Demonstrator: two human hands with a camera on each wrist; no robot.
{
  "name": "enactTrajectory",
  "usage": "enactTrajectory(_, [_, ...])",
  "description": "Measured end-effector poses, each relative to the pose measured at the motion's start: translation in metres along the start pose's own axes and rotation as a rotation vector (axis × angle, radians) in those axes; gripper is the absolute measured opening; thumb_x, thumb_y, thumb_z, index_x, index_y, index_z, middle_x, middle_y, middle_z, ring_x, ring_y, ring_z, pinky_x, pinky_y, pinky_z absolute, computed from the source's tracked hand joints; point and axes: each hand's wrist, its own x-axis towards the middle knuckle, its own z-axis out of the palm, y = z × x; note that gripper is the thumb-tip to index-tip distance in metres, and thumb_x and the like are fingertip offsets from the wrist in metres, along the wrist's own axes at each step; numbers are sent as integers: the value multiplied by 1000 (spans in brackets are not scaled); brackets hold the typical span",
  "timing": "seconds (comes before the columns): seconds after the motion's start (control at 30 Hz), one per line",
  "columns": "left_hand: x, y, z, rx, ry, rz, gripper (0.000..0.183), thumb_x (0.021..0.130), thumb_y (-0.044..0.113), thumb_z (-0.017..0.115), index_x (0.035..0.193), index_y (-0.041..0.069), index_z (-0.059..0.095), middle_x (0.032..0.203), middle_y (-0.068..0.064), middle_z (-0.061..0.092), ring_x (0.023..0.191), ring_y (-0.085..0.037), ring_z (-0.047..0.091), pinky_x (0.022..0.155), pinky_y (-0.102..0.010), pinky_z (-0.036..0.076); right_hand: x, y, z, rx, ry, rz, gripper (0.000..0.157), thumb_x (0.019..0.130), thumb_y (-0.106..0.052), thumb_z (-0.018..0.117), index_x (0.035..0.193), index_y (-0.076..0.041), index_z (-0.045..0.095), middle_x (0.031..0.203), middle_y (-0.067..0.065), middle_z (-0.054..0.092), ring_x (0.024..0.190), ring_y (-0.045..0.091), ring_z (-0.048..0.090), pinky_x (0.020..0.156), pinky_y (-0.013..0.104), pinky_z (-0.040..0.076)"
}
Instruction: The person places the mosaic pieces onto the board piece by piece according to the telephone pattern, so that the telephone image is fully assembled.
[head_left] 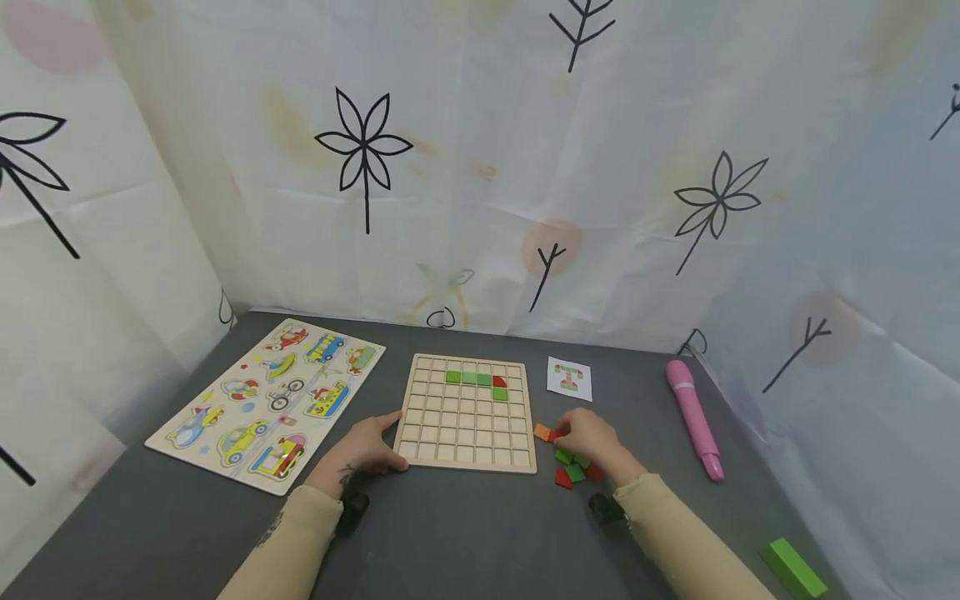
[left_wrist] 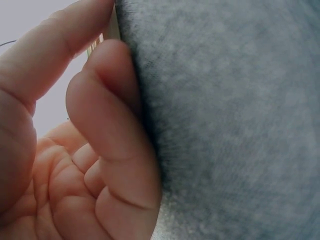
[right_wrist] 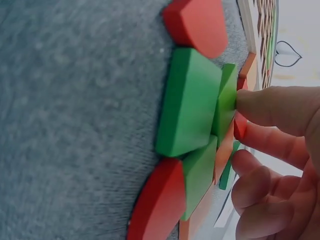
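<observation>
A square wooden grid board [head_left: 465, 462] lies on the table with several green tiles [head_left: 468, 378] and a red piece [head_left: 498, 382] in its upper cells. My left hand [head_left: 363, 454] rests at the board's lower left corner, index fingertip on the left edge and thumb by the front edge. In the left wrist view, the other fingers [left_wrist: 115, 135] are bent against the dark cloth. To the right of the board, my right hand [head_left: 592, 437] pinches a red tile [right_wrist: 241, 126] between thumb and index finger. Loose green tiles [right_wrist: 190, 102] and red tiles [right_wrist: 160, 200] lie beside those fingers.
A small pattern card [head_left: 569, 379] lies behind the loose tiles. On the left is a vehicle picture puzzle [head_left: 281, 396]. A pink pen-like object [head_left: 693, 421] lies at the right, with a green block [head_left: 792, 568] at the front right. A white patterned curtain [head_left: 480, 167] hangs behind.
</observation>
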Motion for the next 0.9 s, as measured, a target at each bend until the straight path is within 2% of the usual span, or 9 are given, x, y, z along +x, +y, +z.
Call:
enactTrajectory(0.2, [0,1,1,-7,4,-10,95,63,7,83,144,9,34,126,-23,50,58,-16,58,55,-29,50,2,-4,-2,59,3,-15,15,75,-13,72,75,-10,58,75,2,57,65,15,50,55,30,39])
enactTrajectory(0.37, [-1,2,1,-5,3,-14,95,63,6,82,144,9,33,126,-23,50,58,-16,58,55,-29,50,7,-17,-12,181,7,-59,14,77,-5,68,69,-8,57,69,3,54,59,16,47,52,29,37])
enactTrajectory(0.43, [-1,2,1,-5,5,-19,94,63,6,82,144,10,34,126,-23,50,57,-16,58,55,-29,50,13,-26,-17,246,14,-88,12,79,-4,67,70,-6,59,70,5,56,60,17,48,52,30,39])
enactTrajectory(0.57, [-2,3,1,-10,4,-23,94,63,6,82,144,10,34,128,-24,48,57,-16,57,54,-28,50,32,-52,-24,394,37,-141,5,82,-8,67,83,-5,64,83,7,63,73,20,57,60,32,45])
enactTrajectory(0.67, [-2,2,1,-22,1,-25,94,63,6,82,144,10,34,133,-25,44,58,-16,58,55,-28,50,49,-74,-23,511,45,-176,12,84,-10,66,94,-4,65,92,8,64,82,21,60,66,31,49])
enactTrajectory(0.73, [-2,1,0,-28,-5,-22,93,64,6,82,144,10,34,135,-25,42,58,-16,58,55,-28,51,60,-89,-20,591,38,-190,15,85,-9,65,98,-2,66,94,10,64,83,23,61,67,33,51])
enactTrajectory(0.9, [-2,0,-2,-44,-20,-13,93,64,6,82,144,11,34,134,-25,43,55,-16,57,54,-28,50,84,-121,-8,652,53,-226,13,87,-6,61,99,-3,66,96,11,64,84,25,59,68,33,50])
